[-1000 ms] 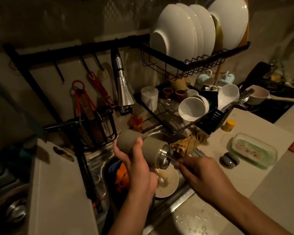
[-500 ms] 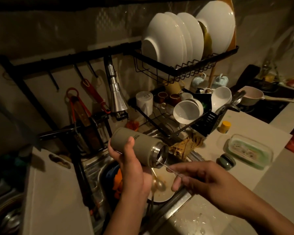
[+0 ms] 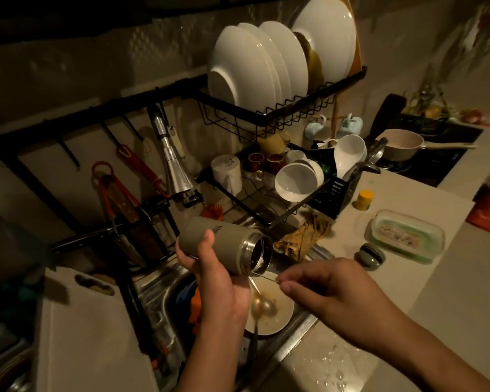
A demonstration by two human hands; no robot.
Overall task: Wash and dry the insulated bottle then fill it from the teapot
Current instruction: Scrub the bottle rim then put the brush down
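My left hand (image 3: 210, 271) grips the grey-green insulated bottle (image 3: 224, 243) above the sink, lying on its side with its steel mouth open to the right. My right hand (image 3: 323, 290) pinches a thin metal rod (image 3: 263, 277), whose far end reaches into the lower rim of the bottle's mouth. The rod's tip inside the bottle is hidden. The bottle's dark lid (image 3: 371, 255) lies on the counter to the right. No teapot can be made out in this dim view.
Below the bottle the steel sink (image 3: 164, 290) holds a dirty plate (image 3: 277, 318) with spoons. The faucet (image 3: 176, 168) hangs behind. A dish rack (image 3: 266, 114) with white plates and bowls stands behind, a rag (image 3: 303, 236) beside it. A white cutting board (image 3: 91, 343) lies left, a food container (image 3: 405, 236) right.
My right hand has drawn back to the right from the bottle's mouth, pulling the thin rod out further. The bottle stays held on its side above the sink.
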